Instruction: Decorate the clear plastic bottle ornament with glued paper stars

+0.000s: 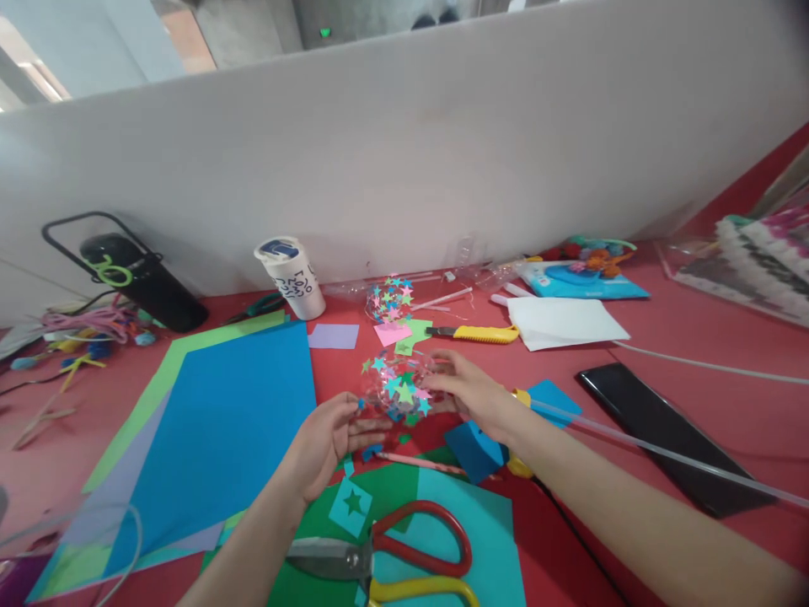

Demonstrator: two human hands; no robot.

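Observation:
Between my hands is a clear, see-through ball [404, 392] covered with small paper stars in green, pink, blue and turquoise. My left hand [329, 438] is at its lower left, thumb and index closed on its edge beside a tiny blue piece, the other fingers stretched beneath it. From the right, my right hand [471, 392] curls its fingers around the ball's side. Behind it stands a similar star-covered ball [390, 302]. Below lie a pink pencil [420, 462], a turquoise square with a star-shaped hole [350, 507] and scissors with red and yellow handles [420, 548].
Blue paper sheets [233, 430] lie left. Behind are a black bottle [142, 282], a white cup [291, 282] and a yellow utility knife [477, 335]. A black phone [670, 438], folded white paper [565, 323] and a blue packet [587, 282] lie right. A white partition [404, 169] bounds the back.

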